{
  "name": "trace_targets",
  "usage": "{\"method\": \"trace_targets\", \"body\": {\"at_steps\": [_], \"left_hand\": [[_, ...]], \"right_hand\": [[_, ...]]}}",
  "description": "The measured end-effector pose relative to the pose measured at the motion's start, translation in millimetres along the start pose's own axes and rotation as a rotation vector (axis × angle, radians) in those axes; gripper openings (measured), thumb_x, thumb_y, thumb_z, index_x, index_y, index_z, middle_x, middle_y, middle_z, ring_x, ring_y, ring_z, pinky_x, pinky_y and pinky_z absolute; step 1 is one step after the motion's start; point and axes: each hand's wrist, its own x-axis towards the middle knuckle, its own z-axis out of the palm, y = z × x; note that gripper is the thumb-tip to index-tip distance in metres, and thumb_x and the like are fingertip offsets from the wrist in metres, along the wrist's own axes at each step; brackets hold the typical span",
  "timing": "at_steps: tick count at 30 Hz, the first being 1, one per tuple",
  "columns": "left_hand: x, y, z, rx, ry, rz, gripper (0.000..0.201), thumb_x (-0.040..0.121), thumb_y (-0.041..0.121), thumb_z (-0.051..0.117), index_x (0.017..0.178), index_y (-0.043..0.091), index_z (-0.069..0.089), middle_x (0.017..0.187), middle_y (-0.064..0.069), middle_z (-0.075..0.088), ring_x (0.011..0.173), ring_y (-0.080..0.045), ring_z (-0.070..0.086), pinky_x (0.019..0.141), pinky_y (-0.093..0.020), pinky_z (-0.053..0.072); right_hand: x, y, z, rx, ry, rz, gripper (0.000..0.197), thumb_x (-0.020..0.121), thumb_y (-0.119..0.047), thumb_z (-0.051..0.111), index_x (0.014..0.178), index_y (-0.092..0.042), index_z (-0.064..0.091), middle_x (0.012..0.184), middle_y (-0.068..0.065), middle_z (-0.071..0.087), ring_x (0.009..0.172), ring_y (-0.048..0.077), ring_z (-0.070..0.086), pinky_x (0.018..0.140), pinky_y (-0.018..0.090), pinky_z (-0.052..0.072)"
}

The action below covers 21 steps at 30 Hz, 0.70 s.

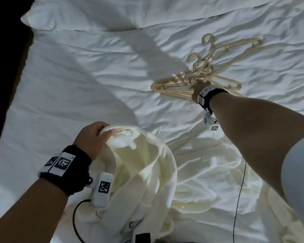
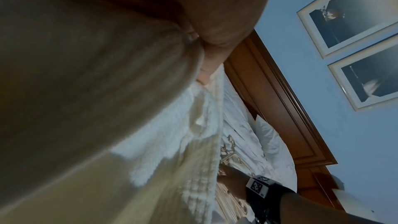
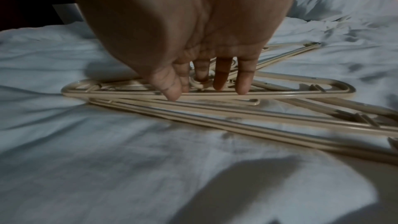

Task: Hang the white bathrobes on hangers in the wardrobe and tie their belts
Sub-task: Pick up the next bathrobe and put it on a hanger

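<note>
A cream-white bathrobe (image 1: 144,165) lies bunched on the bed's near side. My left hand (image 1: 104,132) grips its collar edge and holds it a little above the sheet. In the left wrist view the thumb presses the towelling of the bathrobe (image 2: 193,125) against my left hand (image 2: 200,43). A pile of beige plastic hangers (image 1: 175,85) lies further up the bed on the right. My right hand (image 1: 199,85) reaches onto the hangers (image 3: 280,94). The right hand (image 3: 206,89) has straight fingers (image 3: 243,84), whose tips touch the top hanger's bar near its hook.
Another hanger (image 1: 235,48) lies tilted behind the pile. More cream robe cloth (image 1: 209,181) spreads under my right forearm. White pillows (image 1: 77,13) lie at the head of the bed (image 1: 68,76), by a wooden headboard (image 2: 280,108). A dark floor runs along the bed's left edge.
</note>
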Motion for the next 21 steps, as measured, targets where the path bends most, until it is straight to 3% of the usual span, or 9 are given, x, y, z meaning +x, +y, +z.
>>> {"method": "trace_targets", "body": {"at_steps": [2,6,9,11,14,16,18,20,21], "left_hand": [[1.4,-5.7,3.3,-0.085,-0.003,-0.009,0.004,0.088,0.018,0.064,0.087,0.016,0.062,0.069,-0.002,0.063,0.044,-0.003,0.050,0.043,-0.010,0.036],[0.2,-11.2,5.1,-0.244,-0.038,0.004,0.014,0.075,0.028,0.061,0.082,0.022,0.051,0.062,0.001,0.060,0.043,-0.009,0.043,0.042,-0.020,0.035],[-5.3,-9.1,3.2,-0.170,-0.070,0.136,0.011,0.072,0.020,0.053,0.077,0.024,0.045,0.061,0.006,0.050,0.048,-0.005,0.039,0.048,-0.018,0.033],[-9.2,-7.2,3.1,-0.091,-0.109,0.223,0.017,0.071,0.010,0.048,0.072,0.027,0.046,0.066,0.011,0.051,0.055,-0.001,0.043,0.053,-0.012,0.034],[-13.6,-9.8,5.2,0.003,-0.156,0.229,0.033,0.076,-0.004,0.046,0.067,0.026,0.056,0.073,0.019,0.060,0.064,0.001,0.052,0.060,-0.007,0.036],[-18.4,-10.1,7.5,0.034,-0.154,0.188,0.040,0.081,-0.007,0.045,0.074,0.028,0.063,0.079,0.016,0.064,0.061,-0.003,0.053,0.057,-0.010,0.038],[-25.3,-9.8,8.7,0.074,-0.169,0.176,0.034,0.082,-0.002,0.048,0.090,0.026,0.065,0.083,0.013,0.063,0.059,0.001,0.054,0.058,-0.009,0.039],[-32.3,-11.2,8.5,0.227,-0.200,0.197,0.036,0.077,0.011,0.053,0.110,0.024,0.061,0.098,0.005,0.065,0.075,0.000,0.059,0.073,-0.015,0.045],[-35.7,-13.2,7.5,0.333,-0.201,0.214,0.041,0.076,0.015,0.055,0.116,0.023,0.059,0.108,-0.001,0.064,0.089,-0.011,0.062,0.082,-0.022,0.048]], "right_hand": [[-6.5,-3.9,0.3,0.072,0.037,0.049,0.050,0.087,-0.022,0.059,0.135,-0.013,0.050,0.147,0.016,0.039,0.131,0.040,0.042,0.103,0.051,0.041],[-26.3,-18.7,14.7,0.154,0.126,0.095,0.039,0.091,-0.021,0.053,0.127,-0.006,0.056,0.136,0.021,0.048,0.122,0.042,0.048,0.099,0.049,0.043],[-48.9,-26.9,22.6,0.303,0.330,0.167,0.037,0.093,-0.013,0.047,0.128,-0.009,0.055,0.133,0.009,0.049,0.121,0.031,0.045,0.097,0.034,0.041],[-70.7,-28.2,23.3,0.498,0.495,0.225,0.031,0.092,-0.008,0.048,0.118,-0.016,0.062,0.120,-0.001,0.046,0.116,0.024,0.046,0.092,0.024,0.038],[-123.6,-32.7,19.5,0.655,0.752,0.200,0.017,0.093,-0.017,0.055,0.103,-0.017,0.069,0.115,0.005,0.046,0.107,0.029,0.051,0.087,0.035,0.046],[-159.2,-33.6,18.7,0.660,0.865,0.210,0.015,0.093,-0.024,0.057,0.099,-0.017,0.069,0.115,0.008,0.049,0.103,0.029,0.053,0.070,0.033,0.040],[-188.0,-36.1,21.3,0.688,0.977,0.182,0.012,0.092,-0.023,0.059,0.097,-0.015,0.067,0.111,0.009,0.052,0.097,0.028,0.056,0.067,0.029,0.035],[-209.1,-38.1,24.5,0.747,1.061,0.129,0.009,0.090,-0.017,0.061,0.096,-0.011,0.061,0.102,0.008,0.055,0.089,0.026,0.056,0.068,0.032,0.042],[-219.3,-38.0,24.8,0.793,1.090,0.136,0.010,0.089,-0.016,0.061,0.096,-0.009,0.057,0.097,0.007,0.056,0.086,0.024,0.055,0.071,0.037,0.046]]}}
